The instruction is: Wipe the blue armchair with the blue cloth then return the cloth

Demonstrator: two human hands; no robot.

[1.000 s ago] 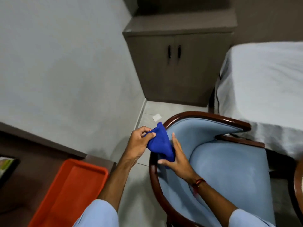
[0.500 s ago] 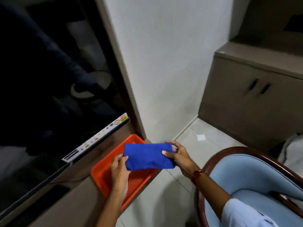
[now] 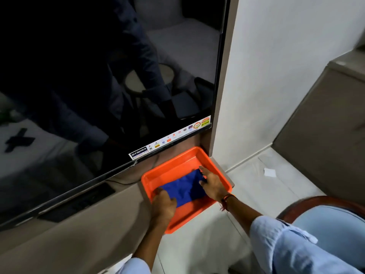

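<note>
The folded blue cloth (image 3: pixel 182 189) lies flat inside the orange tray (image 3: pixel 173 165) on the brown counter. My left hand (image 3: pixel 164 204) grips the cloth's near left end. My right hand (image 3: pixel 212 183) rests on its far right end with fingers pressed down on the fabric. The blue armchair (image 3: pixel 331 220), with its dark wooden rim, shows only at the lower right, behind my right sleeve.
A large dark television screen (image 3: pixel 98 76) stands just behind the tray and fills the upper left. A white wall (image 3: pixel 276 76) and a grey cabinet (image 3: pixel 325 125) are to the right. A small white scrap (image 3: pixel 269 172) lies on the tiled floor.
The view swung left from the armchair to the counter. Both hands carried the cloth, folded it flat above the tray, and now it lies down inside the tray.
</note>
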